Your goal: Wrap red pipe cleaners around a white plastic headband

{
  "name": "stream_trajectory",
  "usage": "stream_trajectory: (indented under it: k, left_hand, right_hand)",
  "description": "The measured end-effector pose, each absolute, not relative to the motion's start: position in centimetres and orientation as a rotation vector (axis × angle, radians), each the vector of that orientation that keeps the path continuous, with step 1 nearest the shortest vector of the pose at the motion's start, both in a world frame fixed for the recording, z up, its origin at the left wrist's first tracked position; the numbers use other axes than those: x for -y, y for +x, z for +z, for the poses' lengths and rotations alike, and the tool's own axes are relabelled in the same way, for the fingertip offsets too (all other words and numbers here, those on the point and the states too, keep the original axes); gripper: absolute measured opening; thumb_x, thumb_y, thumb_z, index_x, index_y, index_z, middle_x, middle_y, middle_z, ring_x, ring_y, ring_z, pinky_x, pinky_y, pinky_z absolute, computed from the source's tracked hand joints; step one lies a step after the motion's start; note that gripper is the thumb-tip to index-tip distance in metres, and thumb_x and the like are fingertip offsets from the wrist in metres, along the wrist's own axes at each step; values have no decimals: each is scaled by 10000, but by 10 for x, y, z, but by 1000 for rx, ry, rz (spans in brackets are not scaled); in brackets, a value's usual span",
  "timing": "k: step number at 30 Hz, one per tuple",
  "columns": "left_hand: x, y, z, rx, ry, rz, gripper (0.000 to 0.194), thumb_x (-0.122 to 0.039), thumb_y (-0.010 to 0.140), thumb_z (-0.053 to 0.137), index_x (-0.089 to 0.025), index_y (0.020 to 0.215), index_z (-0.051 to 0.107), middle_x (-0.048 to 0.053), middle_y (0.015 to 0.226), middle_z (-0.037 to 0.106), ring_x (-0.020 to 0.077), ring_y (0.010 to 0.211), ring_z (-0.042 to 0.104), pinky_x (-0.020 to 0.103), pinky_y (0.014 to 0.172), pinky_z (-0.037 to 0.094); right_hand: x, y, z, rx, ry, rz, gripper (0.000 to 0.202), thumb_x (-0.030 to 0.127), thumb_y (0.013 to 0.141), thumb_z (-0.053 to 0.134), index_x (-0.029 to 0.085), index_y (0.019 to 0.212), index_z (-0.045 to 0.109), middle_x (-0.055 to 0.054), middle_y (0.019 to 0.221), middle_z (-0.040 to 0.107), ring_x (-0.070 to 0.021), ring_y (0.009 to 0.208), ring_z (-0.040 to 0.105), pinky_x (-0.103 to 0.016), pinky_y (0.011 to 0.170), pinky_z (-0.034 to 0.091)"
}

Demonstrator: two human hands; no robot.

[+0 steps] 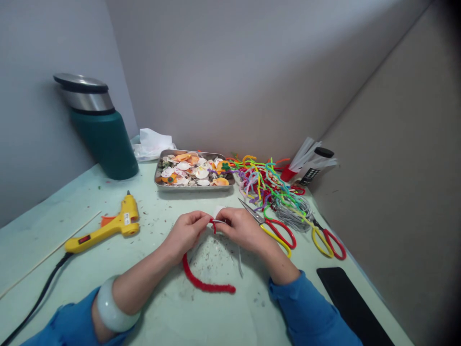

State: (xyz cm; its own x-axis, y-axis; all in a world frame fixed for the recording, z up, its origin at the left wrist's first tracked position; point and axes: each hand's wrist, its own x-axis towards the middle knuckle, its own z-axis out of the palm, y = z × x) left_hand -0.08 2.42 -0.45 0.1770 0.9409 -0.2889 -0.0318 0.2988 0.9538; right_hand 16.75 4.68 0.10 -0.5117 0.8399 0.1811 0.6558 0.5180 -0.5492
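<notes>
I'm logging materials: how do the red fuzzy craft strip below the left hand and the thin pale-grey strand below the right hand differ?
The red strip is thick and fuzzy; the grey strand is much narrower and paler. The red strip curves broadly below the left hand; the grey strand runs nearly straight below the right hand. Both show a free end.

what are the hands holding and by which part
Left hand: a red fuzzy strip, pinched apparently near its upper end. Right hand: a thin pale strand, pinched apparently partway along.
</notes>
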Motion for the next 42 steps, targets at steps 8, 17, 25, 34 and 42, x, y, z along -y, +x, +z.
stream_trajectory:
  k: [8, 17, 25, 34, 42]
  left_hand:
    - [-25, -1, -5, -1203, 1070, 885, 254, -400, 734, 584, -156, 686, 531, -104, 408, 300, 29, 353, 214, 162, 349, 149]
    - [-23, -1, -4, -1160, 1058, 893, 233, -380, 740, 580, -154, 698, 536, -101, 423, 307, 27, 354, 221, 159, 344, 151]
    - [-25, -1, -8, -1131, 1054, 899, 238, -392, 756, 561, -156, 731, 540, -100, 440, 326, 26, 349, 219, 158, 336, 155]
    - [-24, 0, -8, -1118, 1102, 892, 243, -398, 759, 545, -162, 710, 518, -104, 425, 303, 31, 358, 213, 166, 356, 149]
    - [-22, 0, -7, -1105, 1184, 856, 236, -396, 740, 570, -162, 754, 538, -107, 449, 299, 44, 380, 216, 185, 378, 160]
  right_hand:
    - [-44, 166, 4, 2366, -1257, 500, 184, 320, 821, 589, 175, 709, 603, 12, 664, 583, -104, 609, 464, -222, 551, 256]
    - [-42, 164, 4, 2319, -1285, 617, 311, 379, 865, 517, 167, 641, 556, 34, 573, 487, -87, 564, 401, -220, 513, 215]
    - [-45, 165, 3, 2247, -1258, 773, 286, 399, 845, 543, 170, 684, 599, 29, 610, 533, -91, 581, 450, -210, 521, 268]
    - [-43, 163, 8, 2126, -1127, 686, 154, 328, 815, 607, 176, 812, 629, 0, 767, 612, -101, 649, 517, -212, 594, 371]
    - [-44, 163, 10, 2026, -1091, 821, 105, 258, 804, 606, 160, 774, 629, 11, 708, 604, -93, 630, 513, -200, 586, 387]
